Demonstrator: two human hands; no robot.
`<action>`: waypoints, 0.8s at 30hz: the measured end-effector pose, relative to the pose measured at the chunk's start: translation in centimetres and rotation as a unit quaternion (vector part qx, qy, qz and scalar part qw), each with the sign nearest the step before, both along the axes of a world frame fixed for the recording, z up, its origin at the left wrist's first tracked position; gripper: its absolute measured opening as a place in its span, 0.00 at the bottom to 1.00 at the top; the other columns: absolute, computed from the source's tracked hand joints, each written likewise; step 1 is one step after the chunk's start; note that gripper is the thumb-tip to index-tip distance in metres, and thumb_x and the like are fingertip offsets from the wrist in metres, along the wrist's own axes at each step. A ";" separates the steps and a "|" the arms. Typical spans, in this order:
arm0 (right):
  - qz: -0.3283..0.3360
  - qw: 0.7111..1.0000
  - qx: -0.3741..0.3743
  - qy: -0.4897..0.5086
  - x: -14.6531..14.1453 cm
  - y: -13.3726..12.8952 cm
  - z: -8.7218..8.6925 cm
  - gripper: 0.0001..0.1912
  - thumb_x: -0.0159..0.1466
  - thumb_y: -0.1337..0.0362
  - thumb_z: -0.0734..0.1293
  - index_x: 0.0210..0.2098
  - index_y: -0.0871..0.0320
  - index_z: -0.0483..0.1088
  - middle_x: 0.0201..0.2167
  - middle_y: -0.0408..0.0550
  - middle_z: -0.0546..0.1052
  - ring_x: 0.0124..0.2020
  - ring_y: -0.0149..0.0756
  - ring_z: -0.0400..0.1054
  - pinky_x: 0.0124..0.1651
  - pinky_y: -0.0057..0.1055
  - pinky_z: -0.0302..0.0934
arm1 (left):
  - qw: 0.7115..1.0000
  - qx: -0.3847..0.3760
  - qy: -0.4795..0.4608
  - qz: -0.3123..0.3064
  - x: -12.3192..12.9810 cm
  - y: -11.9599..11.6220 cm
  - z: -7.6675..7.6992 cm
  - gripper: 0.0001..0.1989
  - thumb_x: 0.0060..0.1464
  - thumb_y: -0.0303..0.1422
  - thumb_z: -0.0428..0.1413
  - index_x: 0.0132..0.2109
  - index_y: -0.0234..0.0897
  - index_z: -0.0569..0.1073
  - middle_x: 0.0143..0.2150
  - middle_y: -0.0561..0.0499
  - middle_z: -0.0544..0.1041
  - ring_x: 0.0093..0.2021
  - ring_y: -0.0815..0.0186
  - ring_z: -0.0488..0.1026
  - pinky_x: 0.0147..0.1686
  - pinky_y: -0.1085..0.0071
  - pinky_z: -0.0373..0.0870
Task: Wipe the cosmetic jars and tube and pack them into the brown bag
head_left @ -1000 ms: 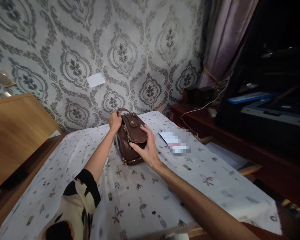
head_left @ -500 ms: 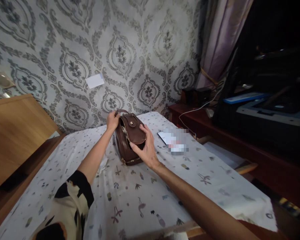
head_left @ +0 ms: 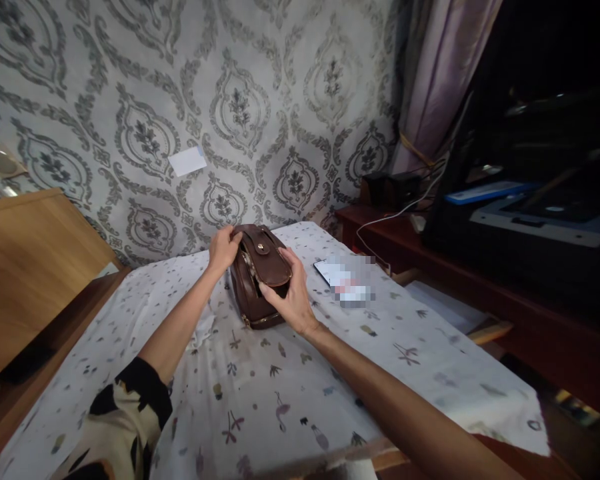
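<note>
A small brown leather handbag (head_left: 253, 293) lies on the patterned cloth, with a gold-coloured stud on its strap and a zip along its lower edge. Its zipped opening gapes along the left side, and what is inside is too dark to make out. My left hand (head_left: 224, 248) is closed on the bag's upper left edge, fingertips pinching it near the top. Around the lower right of the front panel curls my right hand (head_left: 291, 293), thumb at the gap and fingers over the right side.
A phone (head_left: 343, 280), partly blurred out, lies right of the bag on the white printed tablecloth (head_left: 280, 373). Wooden furniture (head_left: 35, 267) stands at the left. Along the right are a dark red desk (head_left: 480, 287) and a white cable (head_left: 395, 217). Patterned wallpaper rises behind.
The bag's top handle, raised behind my left hand before, no longer stands up. My left hand has shifted slightly left and down; my right hand keeps its hold.
</note>
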State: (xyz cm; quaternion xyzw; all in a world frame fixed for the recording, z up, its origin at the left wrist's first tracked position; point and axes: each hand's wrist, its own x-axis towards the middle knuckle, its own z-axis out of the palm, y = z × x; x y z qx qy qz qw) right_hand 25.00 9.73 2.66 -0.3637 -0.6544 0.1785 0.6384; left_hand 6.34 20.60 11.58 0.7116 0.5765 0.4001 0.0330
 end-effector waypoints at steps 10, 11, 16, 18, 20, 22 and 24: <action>-0.013 1.000 0.008 -0.010 -0.1 0.1 -0.2 0.38 0.62 0.52 0.69 0.66 0.56 0.53 0.68 0.62 0.61 0.73 0.53 0.49 0.73 0.58 0.47 | 0.995 -0.023 0.086 -0.043 3.0 2.0 2.9 0.10 0.48 0.34 0.61 0.40 0.40 0.78 0.36 0.50 0.78 0.39 0.59 0.71 0.39 0.68 0.62; -0.014 1.000 0.007 -0.011 -0.1 0.1 -0.2 0.38 0.62 0.52 0.69 0.66 0.56 0.53 0.68 0.62 0.61 0.73 0.54 0.49 0.73 0.58 0.47 | 0.994 -0.027 0.087 -0.052 3.4 2.3 3.0 0.09 0.48 0.35 0.61 0.39 0.39 0.78 0.34 0.51 0.78 0.37 0.60 0.70 0.38 0.68 0.62; -0.020 1.000 0.009 -0.018 0.1 0.1 0.0 0.39 0.61 0.52 0.69 0.66 0.56 0.54 0.68 0.62 0.61 0.73 0.54 0.50 0.72 0.58 0.49 | 0.995 -0.051 0.064 -0.064 4.3 3.8 2.9 0.09 0.49 0.36 0.60 0.26 0.37 0.73 0.22 0.54 0.69 0.28 0.65 0.65 0.32 0.69 0.59; -0.022 0.999 0.011 -0.022 0.1 0.0 0.1 0.38 0.61 0.53 0.69 0.66 0.56 0.54 0.67 0.62 0.62 0.73 0.54 0.51 0.71 0.57 0.50 | 0.995 -0.054 0.042 -0.069 4.2 4.2 2.7 0.09 0.50 0.36 0.59 0.25 0.36 0.72 0.22 0.54 0.68 0.27 0.66 0.64 0.32 0.70 0.59; -0.023 0.999 0.016 -0.025 0.1 0.0 0.2 0.38 0.61 0.53 0.69 0.66 0.56 0.54 0.67 0.62 0.63 0.73 0.54 0.51 0.71 0.57 0.50 | 0.996 -0.053 0.018 -0.072 4.1 4.4 2.4 0.09 0.50 0.35 0.57 0.26 0.36 0.72 0.23 0.55 0.69 0.28 0.66 0.64 0.32 0.70 0.59; -0.023 0.999 0.020 -0.026 0.1 0.0 0.2 0.38 0.61 0.53 0.69 0.66 0.56 0.54 0.66 0.62 0.64 0.72 0.54 0.52 0.71 0.57 0.50 | 0.996 -0.051 -0.005 -0.074 4.1 4.5 2.2 0.08 0.49 0.35 0.57 0.25 0.36 0.71 0.23 0.55 0.69 0.28 0.67 0.64 0.32 0.71 0.59; -0.022 0.999 0.021 -0.024 0.1 0.1 0.2 0.39 0.61 0.53 0.69 0.66 0.56 0.54 0.66 0.62 0.64 0.72 0.54 0.53 0.71 0.57 0.51 | 0.995 -0.050 -0.024 -0.080 4.1 4.4 2.1 0.08 0.48 0.34 0.57 0.25 0.36 0.71 0.22 0.55 0.68 0.27 0.67 0.64 0.31 0.71 0.58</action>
